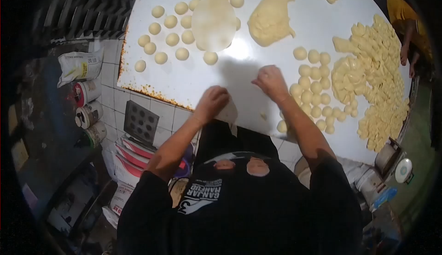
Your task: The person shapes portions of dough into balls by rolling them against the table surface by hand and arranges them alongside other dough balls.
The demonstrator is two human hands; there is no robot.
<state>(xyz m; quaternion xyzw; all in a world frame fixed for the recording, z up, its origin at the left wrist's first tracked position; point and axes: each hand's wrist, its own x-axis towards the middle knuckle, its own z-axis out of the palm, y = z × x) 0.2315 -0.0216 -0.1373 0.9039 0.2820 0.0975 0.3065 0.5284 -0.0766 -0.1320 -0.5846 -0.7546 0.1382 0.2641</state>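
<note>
black cloth fills the nearest part of the view: the person's shirt (276, 204), with white lettering on its front. to its left, below table height, red-and-white items (131, 156) lie stacked, and beside them is a dark tray (140, 121) with round hollows. to its right are a metal pot (386, 157) and a white lid (404, 170).

past the shirt runs the near edge of a white table (179, 80), its left border speckled rust-brown. the left hand (213, 102) is by that edge, fingers curled inward and bunched; whether it pinches anything i cannot tell. the right hand (270, 81), a little farther forward, is curled too, thumb and forefinger drawn near each other; i cannot tell if something sits between them. the two hands are apart. a small dough scrap (263, 115) lies on the table between the forearms.

just right of the right forearm, packed dough balls (316, 87) sit in a close group, many touching. ahead and left of the left hand, loose dough balls (172, 39) are scattered, mostly separate, and a thin pale disc (214, 22) overlaps some of them. beyond the right hand rests a dough slab (269, 20) with one ragged side. farther right, a heap of dough pieces (380, 89) spreads toward the table's rim, where another person's hand (404, 55) shows near an orange-yellow garment (403, 11).
</note>
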